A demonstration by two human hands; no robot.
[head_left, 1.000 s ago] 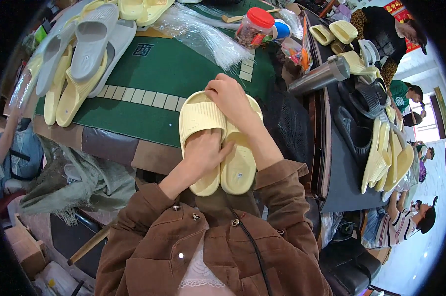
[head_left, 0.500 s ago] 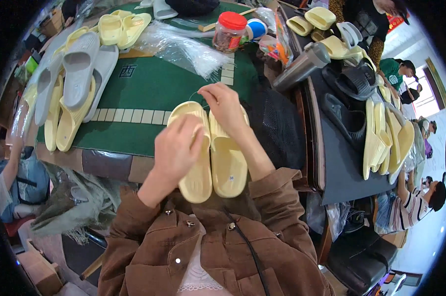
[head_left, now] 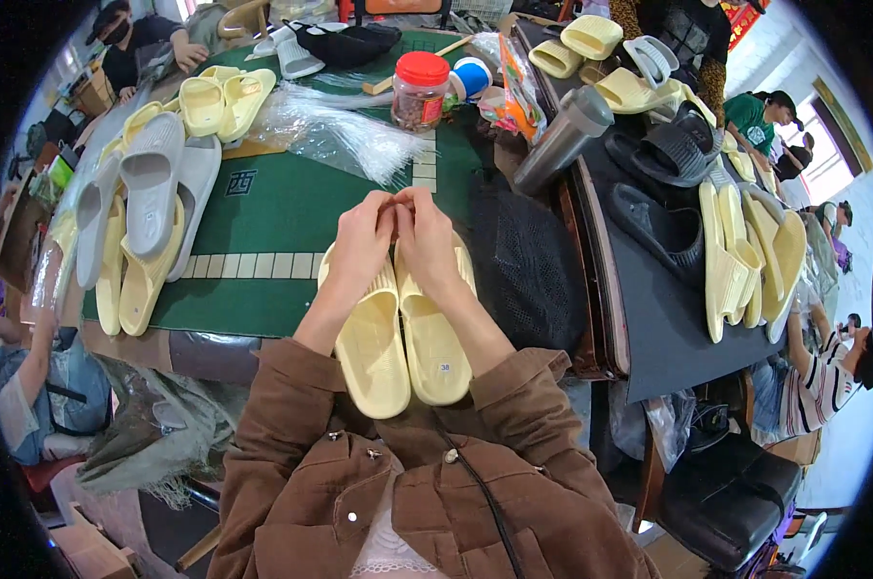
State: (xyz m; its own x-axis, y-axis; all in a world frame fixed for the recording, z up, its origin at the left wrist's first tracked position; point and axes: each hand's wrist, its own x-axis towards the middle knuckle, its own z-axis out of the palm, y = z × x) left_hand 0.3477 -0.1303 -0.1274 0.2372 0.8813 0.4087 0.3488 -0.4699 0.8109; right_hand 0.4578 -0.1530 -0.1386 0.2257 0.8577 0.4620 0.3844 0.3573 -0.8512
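Note:
A pair of pale yellow slide sandals (head_left: 374,352) lies side by side in front of me at the table's near edge, straps away from me. My left hand (head_left: 362,236) and my right hand (head_left: 427,241) meet above the straps, fingers bent and fingertips pinched together. The thin loop that my right fingers held half a second ago is now hidden between them. Beyond my hands, a bundle of thin clear plastic ties (head_left: 393,150) spreads out of a clear bag on the green mat (head_left: 296,183).
Grey and yellow slides (head_left: 152,183) are heaped at the left. A red-lidded jar (head_left: 421,92) and a steel flask (head_left: 564,140) stand beyond my hands. More slides (head_left: 731,256) cover the dark table at the right. A black mesh bag (head_left: 528,261) lies beside my right arm. Other people sit around.
My left hand has moved away from me, off the left sandal's strap, to meet my right hand. The thin loop has gone from sight between the fingers. The view has shifted slightly.

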